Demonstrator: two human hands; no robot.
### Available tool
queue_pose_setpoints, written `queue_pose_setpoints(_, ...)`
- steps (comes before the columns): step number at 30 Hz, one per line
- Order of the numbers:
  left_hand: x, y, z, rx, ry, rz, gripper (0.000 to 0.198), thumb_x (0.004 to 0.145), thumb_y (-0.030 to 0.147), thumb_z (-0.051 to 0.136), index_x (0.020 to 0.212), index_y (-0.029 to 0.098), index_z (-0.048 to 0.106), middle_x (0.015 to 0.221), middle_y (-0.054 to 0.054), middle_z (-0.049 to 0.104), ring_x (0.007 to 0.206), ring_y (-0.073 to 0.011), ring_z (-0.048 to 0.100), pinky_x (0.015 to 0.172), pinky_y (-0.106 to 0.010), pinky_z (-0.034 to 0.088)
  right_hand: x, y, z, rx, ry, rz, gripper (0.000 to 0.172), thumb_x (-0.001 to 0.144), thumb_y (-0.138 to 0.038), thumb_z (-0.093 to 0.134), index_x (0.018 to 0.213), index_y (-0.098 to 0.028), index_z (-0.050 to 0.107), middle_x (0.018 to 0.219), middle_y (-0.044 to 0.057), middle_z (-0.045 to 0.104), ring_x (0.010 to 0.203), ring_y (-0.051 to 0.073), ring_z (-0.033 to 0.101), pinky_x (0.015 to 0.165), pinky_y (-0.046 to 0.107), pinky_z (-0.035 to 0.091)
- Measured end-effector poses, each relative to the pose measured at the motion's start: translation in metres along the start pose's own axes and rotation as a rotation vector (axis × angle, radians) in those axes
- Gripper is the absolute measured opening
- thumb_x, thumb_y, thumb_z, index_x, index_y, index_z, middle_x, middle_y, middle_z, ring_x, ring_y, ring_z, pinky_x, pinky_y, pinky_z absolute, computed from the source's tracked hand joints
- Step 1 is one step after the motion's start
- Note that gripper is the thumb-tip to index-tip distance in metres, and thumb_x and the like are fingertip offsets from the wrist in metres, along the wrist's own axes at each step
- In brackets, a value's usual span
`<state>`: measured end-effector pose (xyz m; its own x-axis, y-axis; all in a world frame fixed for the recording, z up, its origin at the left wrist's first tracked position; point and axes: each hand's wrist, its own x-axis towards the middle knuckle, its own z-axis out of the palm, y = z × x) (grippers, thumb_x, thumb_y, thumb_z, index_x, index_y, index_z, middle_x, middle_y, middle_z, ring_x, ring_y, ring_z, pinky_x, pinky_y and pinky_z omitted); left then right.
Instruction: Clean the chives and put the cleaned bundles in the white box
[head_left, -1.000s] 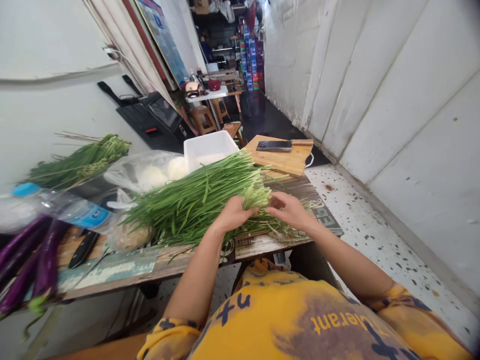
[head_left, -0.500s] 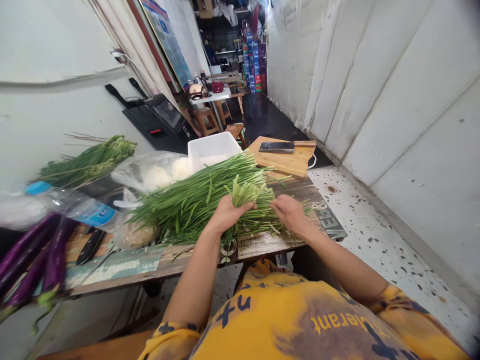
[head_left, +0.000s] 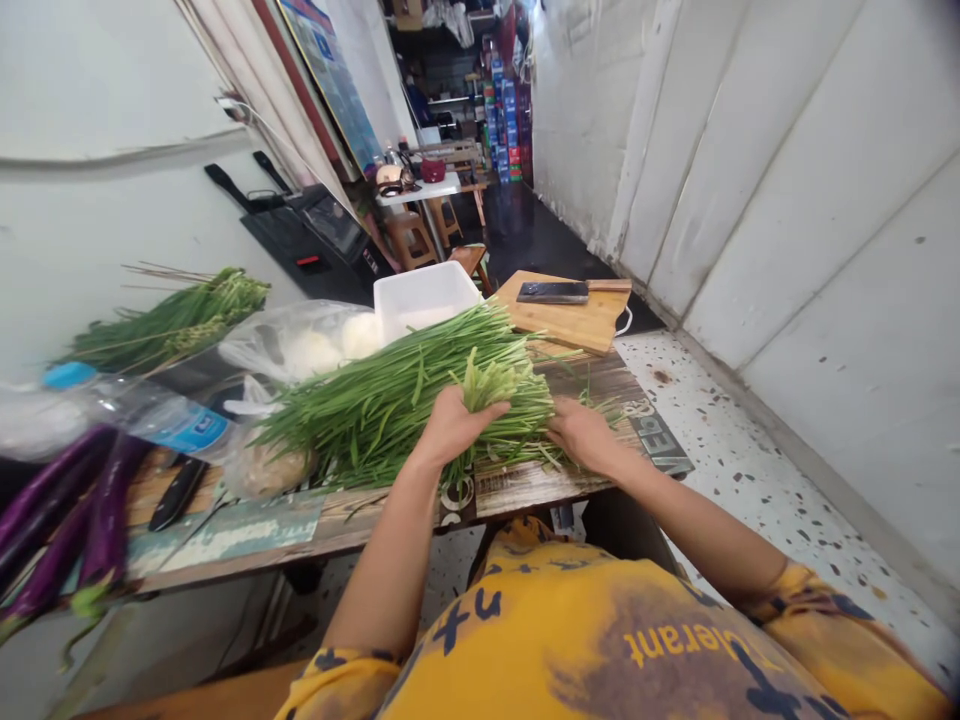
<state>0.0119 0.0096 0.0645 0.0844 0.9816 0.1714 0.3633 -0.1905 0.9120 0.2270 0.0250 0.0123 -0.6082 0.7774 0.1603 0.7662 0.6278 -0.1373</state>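
Note:
A big pile of garlic chives [head_left: 375, 400] lies across the wooden table, leaves to the left and pale stem ends to the right. My left hand [head_left: 459, 425] is closed round a small bunch [head_left: 489, 385] on top of the pile, its thumb stretched along the stems. At the right edge of the pile, my right hand [head_left: 581, 432] has its fingers drawn together among the stem ends. It seems to pinch some chives, though its fingertips are partly hidden. Loose bits of chive [head_left: 609, 408] lie just beyond that hand.
Behind the pile stand a white plastic tub [head_left: 424, 295] and a cutting board [head_left: 566, 318] with a cleaver [head_left: 553, 292] on it. To the left are a bag of white vegetables [head_left: 315, 345], a water bottle [head_left: 161, 415], a black-handled knife [head_left: 178, 495] and eggplants [head_left: 109, 510].
My right hand has moved slightly down, its fingers now in at the stem ends. My left hand keeps its hold on the bunch, almost unmoved.

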Motion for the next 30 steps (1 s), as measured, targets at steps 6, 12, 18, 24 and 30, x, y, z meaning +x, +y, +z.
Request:
queue_pose_setpoints(6,0.003,-0.006,0.009,0.141,-0.113,0.040,0.029,0.072,0.034,0.066,0.094,0.015,0.069,0.095,-0.005,0.071,0.088,-0.0216,0.065,0.085,-0.032,0.048,-0.002,0.016,-0.029,0.488,0.129,0.016,0.029,0.088,-0.034,0.050,0.072,-0.017,0.066,0.068,0.002,0.062,0.067,0.013,0.055,0.062,0.023,0.037)
queue_pose_setpoints(12,0.006,-0.008,0.018,0.229,-0.147,0.073,0.025,0.074,0.029,0.063,0.095,0.018,0.068,0.096,-0.003,0.071,0.088,-0.0206,0.064,0.081,-0.029,0.048,-0.004,0.017,-0.035,0.797,0.239,0.118,0.020,0.082,-0.033,0.056,0.083,-0.017,0.068,0.079,0.003,0.066,0.072,0.014,0.058,0.066,0.024,0.042)
queue_pose_setpoints(18,0.008,-0.010,0.021,0.216,-0.150,0.077,0.025,0.072,0.029,0.063,0.091,0.014,0.069,0.089,-0.003,0.071,0.085,-0.0207,0.064,0.079,-0.029,0.048,0.002,0.006,-0.025,0.479,0.321,-0.047,0.018,0.084,-0.028,0.054,0.087,-0.017,0.067,0.089,0.008,0.064,0.083,0.018,0.055,0.076,0.031,0.043)
queue_pose_setpoints(24,0.008,-0.015,0.020,0.185,-0.175,0.059,0.029,0.070,0.028,0.066,0.095,0.015,0.068,0.092,-0.003,0.071,0.085,-0.0200,0.064,0.082,-0.029,0.048,0.017,0.007,-0.013,0.587,0.342,0.076,0.029,0.088,-0.032,0.049,0.070,-0.018,0.066,0.073,0.003,0.063,0.074,0.016,0.055,0.069,0.026,0.042)
queue_pose_setpoints(30,0.010,-0.020,0.020,0.163,-0.116,0.017,0.026,0.068,0.028,0.068,0.090,0.015,0.069,0.089,-0.004,0.071,0.083,-0.0206,0.065,0.078,-0.031,0.049,0.012,0.047,-0.003,0.240,0.297,0.366,0.026,0.075,-0.037,0.065,0.062,-0.015,0.065,0.071,0.008,0.061,0.077,0.020,0.054,0.071,0.030,0.040)
